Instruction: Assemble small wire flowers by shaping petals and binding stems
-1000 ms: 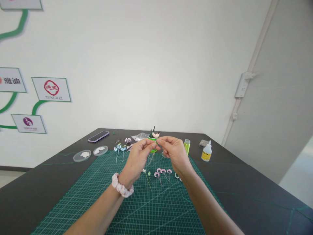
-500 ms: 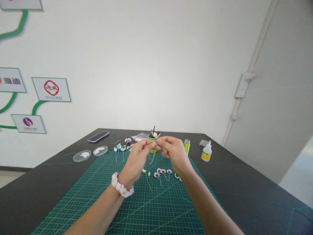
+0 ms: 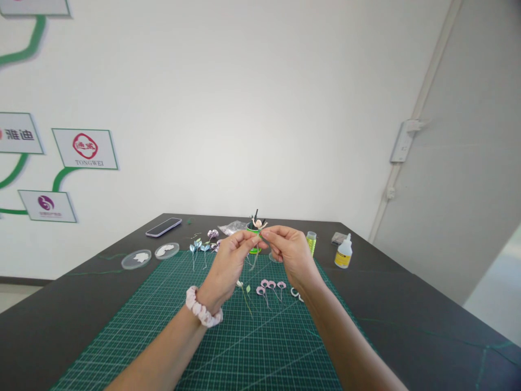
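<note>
Left hand (image 3: 228,266), pink scrunchie (image 3: 202,313) at the wrist, raised over the green cutting mat (image 3: 163,336), fingers curled, thumb and forefinger pinched on a small pale pink flower (image 3: 258,223) just below its head. Right hand (image 3: 290,253) opposite, fingertips almost meeting the left, likewise pinched shut on the flower's thin stem; stem too fine to make out clearly. Flower held in the air between both hands, above the far edge of the mat, in front of a green cup (image 3: 254,239) with dark sticks in it.

Lying on the mat under the hands: a row of pink wire petals (image 3: 271,286) and a small white bud with a green leaf (image 3: 244,288). Further left, blue wire flowers (image 3: 198,247) and two clear round dishes (image 3: 150,255). On the dark table (image 3: 407,315) beyond: a phone (image 3: 163,227), a spool of yellow-green thread (image 3: 311,241), a white glue bottle (image 3: 344,252).
</note>
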`<action>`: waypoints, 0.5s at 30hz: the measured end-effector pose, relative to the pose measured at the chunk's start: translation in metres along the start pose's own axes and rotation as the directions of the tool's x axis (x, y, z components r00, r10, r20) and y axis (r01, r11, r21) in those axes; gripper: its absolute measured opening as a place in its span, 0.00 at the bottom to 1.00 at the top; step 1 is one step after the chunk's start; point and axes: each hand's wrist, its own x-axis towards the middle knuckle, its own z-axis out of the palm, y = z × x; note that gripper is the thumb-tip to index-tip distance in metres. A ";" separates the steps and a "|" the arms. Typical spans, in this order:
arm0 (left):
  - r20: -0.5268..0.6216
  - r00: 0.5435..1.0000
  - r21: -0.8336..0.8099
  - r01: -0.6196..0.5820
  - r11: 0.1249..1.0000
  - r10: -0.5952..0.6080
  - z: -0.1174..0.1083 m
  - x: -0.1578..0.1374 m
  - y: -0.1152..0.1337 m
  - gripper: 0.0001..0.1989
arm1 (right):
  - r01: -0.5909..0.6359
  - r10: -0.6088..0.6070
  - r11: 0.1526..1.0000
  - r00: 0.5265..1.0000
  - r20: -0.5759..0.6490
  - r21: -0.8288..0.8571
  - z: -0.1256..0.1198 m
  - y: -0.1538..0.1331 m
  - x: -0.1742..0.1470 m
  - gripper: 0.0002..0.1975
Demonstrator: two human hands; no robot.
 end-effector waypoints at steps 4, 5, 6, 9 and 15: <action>0.011 1.000 -0.025 -0.001 1.000 0.001 -0.001 0.000 -0.001 0.08 | -0.001 0.001 1.000 1.000 0.001 -0.006 0.000 0.000 0.000 0.14; 0.020 1.000 -0.035 0.004 0.999 -0.003 -0.001 0.000 -0.001 0.08 | 0.000 0.000 1.000 1.000 0.003 -0.008 0.000 0.000 0.000 0.14; 0.029 1.000 -0.045 0.008 0.999 -0.007 -0.001 0.000 -0.001 0.08 | 0.001 -0.001 1.000 1.000 0.004 -0.009 0.000 0.000 0.000 0.14; 0.047 0.999 -0.071 0.016 0.997 -0.012 0.000 0.001 -0.001 0.08 | 0.003 -0.003 1.000 1.000 0.006 -0.006 0.000 0.000 0.000 0.14; 0.056 0.998 -0.102 0.012 0.995 -0.007 0.001 0.002 -0.002 0.09 | -0.001 0.001 1.000 1.000 0.013 0.009 0.000 0.001 0.001 0.14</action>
